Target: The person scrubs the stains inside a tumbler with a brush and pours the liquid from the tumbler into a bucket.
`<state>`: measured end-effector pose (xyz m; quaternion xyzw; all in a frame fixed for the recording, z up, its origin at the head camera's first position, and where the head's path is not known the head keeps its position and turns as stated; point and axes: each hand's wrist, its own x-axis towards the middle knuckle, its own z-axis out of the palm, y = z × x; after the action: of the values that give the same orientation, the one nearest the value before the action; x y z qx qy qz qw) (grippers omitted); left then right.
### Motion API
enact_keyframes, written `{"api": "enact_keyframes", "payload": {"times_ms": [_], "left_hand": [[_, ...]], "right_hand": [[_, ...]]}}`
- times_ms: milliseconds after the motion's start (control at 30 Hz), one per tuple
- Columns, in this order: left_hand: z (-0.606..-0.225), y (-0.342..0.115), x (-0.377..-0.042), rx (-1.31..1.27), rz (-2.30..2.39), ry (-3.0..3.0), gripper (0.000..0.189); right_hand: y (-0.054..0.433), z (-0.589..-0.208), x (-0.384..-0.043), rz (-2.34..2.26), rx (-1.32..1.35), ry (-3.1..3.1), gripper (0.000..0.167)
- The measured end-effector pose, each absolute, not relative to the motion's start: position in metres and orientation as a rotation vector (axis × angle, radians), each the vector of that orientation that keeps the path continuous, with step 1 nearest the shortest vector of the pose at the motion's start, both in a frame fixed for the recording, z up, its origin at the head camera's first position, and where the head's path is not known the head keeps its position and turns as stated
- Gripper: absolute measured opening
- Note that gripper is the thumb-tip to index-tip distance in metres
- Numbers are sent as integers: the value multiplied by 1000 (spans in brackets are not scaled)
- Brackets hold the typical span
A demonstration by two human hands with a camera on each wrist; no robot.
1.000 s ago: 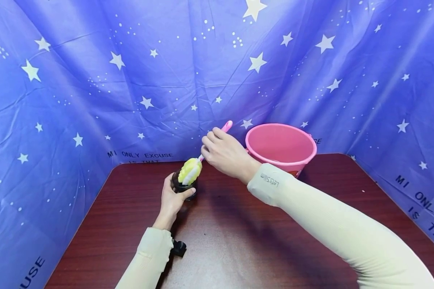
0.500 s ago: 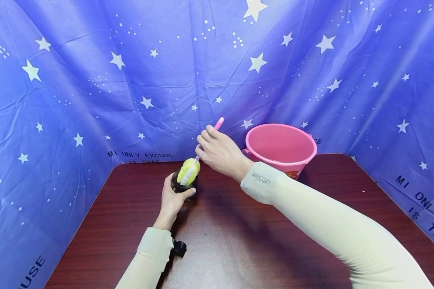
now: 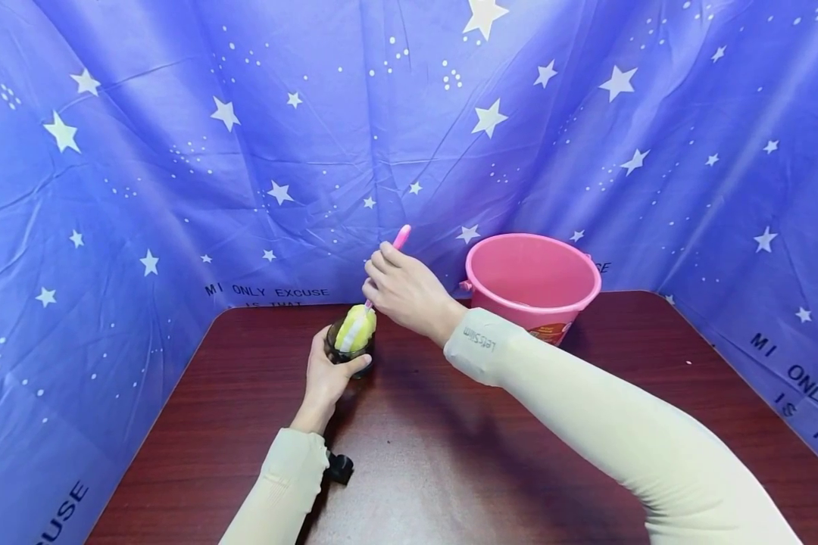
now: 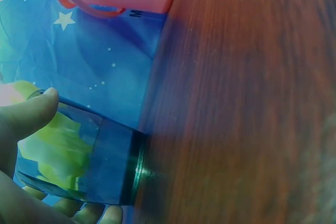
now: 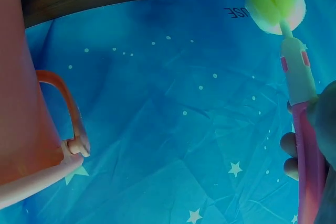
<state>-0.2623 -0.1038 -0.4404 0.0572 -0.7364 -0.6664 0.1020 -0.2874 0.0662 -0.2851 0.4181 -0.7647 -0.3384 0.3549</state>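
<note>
My left hand (image 3: 327, 378) grips a dark see-through glass (image 4: 107, 148) that stands on the table, thumb on the near side and fingers round the far side. In my right hand (image 3: 412, 291) is the pink handle (image 5: 305, 150) of a bottle brush, held tilted with its upper end pointing up and to the right. The brush's yellow and white sponge head (image 3: 356, 328) sits partly inside the glass, its top bulging above the rim. Through the wall in the left wrist view, the sponge reaches partway down, apart from the base.
A pink bucket (image 3: 532, 306) with a handle stands at the back right of the brown wooden table (image 3: 409, 484). A black strap piece (image 3: 339, 468) shows by the left wrist. A blue star-patterned curtain (image 3: 341, 136) hangs behind and on both sides.
My right hand has shifted left and slightly down, bringing the brush more upright and its sponge a little deeper into the glass. The left hand keeps its hold in place.
</note>
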Motion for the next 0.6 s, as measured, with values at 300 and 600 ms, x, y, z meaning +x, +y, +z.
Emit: {"api": "enact_keyframes", "payload": {"times_ms": [300,600], "left_hand": [[-440,-104,-262,173,-1969,-2175,82],[-440,-104,-262,161,-1963,-2177,82]], "right_hand": [[64,-286,-294,-851,1073,-2004,19],[62,-289,-298,-793,1091,-2020,17]]}}
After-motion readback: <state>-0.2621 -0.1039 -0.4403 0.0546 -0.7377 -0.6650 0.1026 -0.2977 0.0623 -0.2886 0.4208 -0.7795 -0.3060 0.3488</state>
